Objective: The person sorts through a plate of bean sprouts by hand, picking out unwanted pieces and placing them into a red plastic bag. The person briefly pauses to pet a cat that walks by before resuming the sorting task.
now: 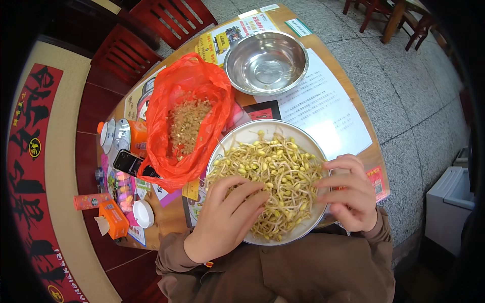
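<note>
A wide white basin (265,239) heaped with soybean sprouts (282,170) stands at the table's near edge, against my brown clothing. My left hand (235,212) rests on the left side of the heap, its fingertips among the sprouts; whether they pinch any is hidden. At the right rim my right hand (350,193) touches the edge of the heap with fingers spread, and no sprout shows clearly held in it. Beyond the basin to the left, a red plastic bag (212,79) gapes, with small brownish scraps (189,121) inside. A steel bowl (267,68) with a few bits on its wall sits farther back.
Printed papers (337,117) lie under and beside the bowls. Left of the bag are a smartphone (130,163), an orange tissue box (113,219), a round white lid (143,214) and a red cylinder (93,201). Red wooden chairs (170,19) stand past the table's far left edge.
</note>
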### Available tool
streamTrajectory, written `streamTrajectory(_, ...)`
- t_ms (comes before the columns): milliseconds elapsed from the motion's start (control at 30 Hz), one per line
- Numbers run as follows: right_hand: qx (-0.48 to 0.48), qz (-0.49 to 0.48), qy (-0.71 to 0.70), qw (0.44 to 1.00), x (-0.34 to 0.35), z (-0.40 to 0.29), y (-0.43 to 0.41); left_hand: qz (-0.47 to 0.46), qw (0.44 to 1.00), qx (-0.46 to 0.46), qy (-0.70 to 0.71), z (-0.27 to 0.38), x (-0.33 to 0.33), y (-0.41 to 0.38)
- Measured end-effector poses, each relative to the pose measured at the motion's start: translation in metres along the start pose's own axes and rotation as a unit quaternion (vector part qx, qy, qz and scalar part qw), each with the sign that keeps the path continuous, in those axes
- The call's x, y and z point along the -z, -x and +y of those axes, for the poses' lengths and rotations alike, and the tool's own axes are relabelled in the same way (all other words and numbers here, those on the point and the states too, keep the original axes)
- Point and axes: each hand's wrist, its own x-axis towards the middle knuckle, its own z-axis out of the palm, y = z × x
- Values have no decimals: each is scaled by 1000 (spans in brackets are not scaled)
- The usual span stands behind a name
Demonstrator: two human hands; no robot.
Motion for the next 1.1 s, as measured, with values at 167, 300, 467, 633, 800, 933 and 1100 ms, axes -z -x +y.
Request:
streamTrajectory(167,-146,142,-53,978,-6,-2,19,17,1000,-7,0,-1,3,9)
streamTrajectory(300,-302,163,-196,919,-17,0,37,92,995,26,-24,-6,8,18)
streamTrajectory(467,-371,61,-323,868,-20,-11,40,317,924,200,78,-35,-17,65)
streamTrajectory(633,-340,91,-298,887,-38,-9,43,406,741,292,448,-48,-54,75)
streamTrajectory(800,-313,165,-384,853,-59,-9,31,345,689,303,560,-41,-71,65)
streamTrajectory(933,-327,230,-426,811,-80,-16,22,324,652,275,627,-46,-70,40)
streamTrajectory(1100,-326,306,-464,765,-88,-28,3,340,662,272,610,-44,-77,36)
